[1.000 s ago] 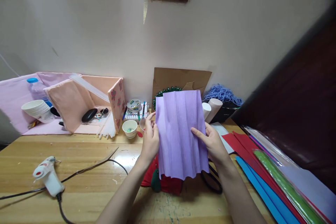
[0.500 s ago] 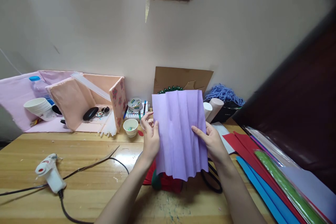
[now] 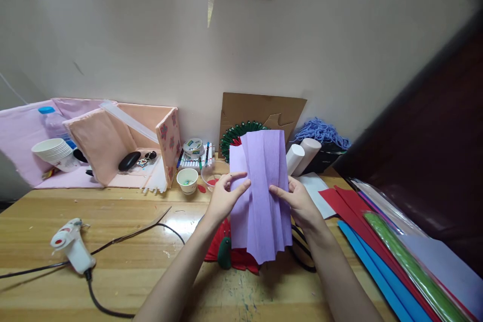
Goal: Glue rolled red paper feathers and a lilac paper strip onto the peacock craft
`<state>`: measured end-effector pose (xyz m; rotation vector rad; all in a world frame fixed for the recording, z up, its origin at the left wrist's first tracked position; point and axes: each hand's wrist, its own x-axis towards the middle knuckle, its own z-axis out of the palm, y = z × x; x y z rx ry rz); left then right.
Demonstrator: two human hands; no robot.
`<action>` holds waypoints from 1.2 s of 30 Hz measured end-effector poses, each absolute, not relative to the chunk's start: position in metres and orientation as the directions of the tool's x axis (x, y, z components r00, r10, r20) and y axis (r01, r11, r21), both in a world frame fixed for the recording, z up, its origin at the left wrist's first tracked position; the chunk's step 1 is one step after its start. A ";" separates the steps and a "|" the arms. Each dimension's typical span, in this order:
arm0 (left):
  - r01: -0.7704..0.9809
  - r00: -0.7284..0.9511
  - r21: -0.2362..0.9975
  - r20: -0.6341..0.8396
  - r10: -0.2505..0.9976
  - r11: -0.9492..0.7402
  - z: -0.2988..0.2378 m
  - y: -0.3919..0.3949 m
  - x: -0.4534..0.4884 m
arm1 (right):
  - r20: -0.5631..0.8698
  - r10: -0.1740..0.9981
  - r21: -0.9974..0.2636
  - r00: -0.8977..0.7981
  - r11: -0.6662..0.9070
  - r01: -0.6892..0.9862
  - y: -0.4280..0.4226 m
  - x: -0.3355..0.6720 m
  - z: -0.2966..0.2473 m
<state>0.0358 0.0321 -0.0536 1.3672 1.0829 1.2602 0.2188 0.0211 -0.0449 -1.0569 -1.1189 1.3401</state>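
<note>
I hold a sheet of lilac crepe paper upright above the wooden table, gathered into vertical pleats. My left hand pinches its left edge, thumb and forefinger reaching onto the front. My right hand grips the right edge, forefinger pointing across the paper. Under the paper lies a red and green felt piece. Black scissors lie partly hidden beneath my right wrist.
A white glue gun with a black cord lies at the left. A pink box, stacked paper cups, a small cup, markers and cardboard line the wall. Coloured sheets lie at the right.
Both hands have moved closer together, folding the paper into a narrower, tighter pleated bundle. The left hand has shifted from the sheet's back edge onto its front.
</note>
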 end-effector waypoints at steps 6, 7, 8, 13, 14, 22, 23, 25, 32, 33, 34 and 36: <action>-0.240 0.272 0.969 0.005 0.962 0.062 -0.058 0.029 0.043 | -0.053 0.981 -0.949 -0.187 -0.108 -0.296 0.020 0.216 -0.044; -0.268 0.296 0.959 -0.009 0.955 0.092 -0.059 0.029 0.044 | -0.067 0.977 -0.942 -0.204 -0.129 -0.311 0.019 0.216 -0.044; -0.295 0.323 0.949 -0.013 0.946 0.114 -0.060 0.028 0.045 | -0.080 0.973 -0.935 -0.216 -0.149 -0.322 0.019 0.216 -0.044; -0.379 0.430 0.889 -0.077 0.900 0.257 -0.056 0.023 0.044 | -0.092 0.972 -0.941 -0.217 -0.156 -0.300 0.017 0.217 -0.041; -0.380 0.430 0.884 -0.092 0.898 0.273 -0.053 0.022 0.042 | -0.090 0.971 -0.948 -0.221 -0.152 -0.280 0.017 0.218 -0.040; -0.196 0.298 0.979 0.004 0.954 0.057 -0.036 0.025 0.019 | -0.147 0.979 -0.988 -0.139 -0.151 -0.013 0.019 0.241 -0.032; -0.140 0.271 0.990 0.035 0.962 0.003 -0.036 0.026 0.018 | -0.152 0.979 -0.988 -0.136 -0.149 0.032 0.018 0.244 -0.031; -0.059 0.237 0.995 0.089 0.967 -0.077 -0.037 0.027 0.016 | -0.135 0.981 -0.986 -0.141 -0.118 0.121 0.018 0.248 -0.030; 0.086 0.317 0.982 0.132 0.939 -0.167 -0.032 0.021 0.020 | 0.098 0.994 -0.974 -0.051 0.106 0.201 0.027 0.249 -0.040; 0.130 0.317 0.974 0.139 0.938 -0.188 -0.030 0.019 0.021 | 0.183 0.983 -0.962 0.019 0.175 0.209 0.028 0.247 -0.040; 0.172 0.316 0.962 0.150 0.937 -0.212 -0.028 0.017 0.021 | 0.283 0.955 -0.936 0.090 0.255 0.240 0.028 0.245 -0.040; 0.249 0.319 0.931 0.183 0.930 -0.268 -0.024 0.012 0.022 | 0.488 0.854 -0.841 0.180 0.405 0.358 0.025 0.240 -0.036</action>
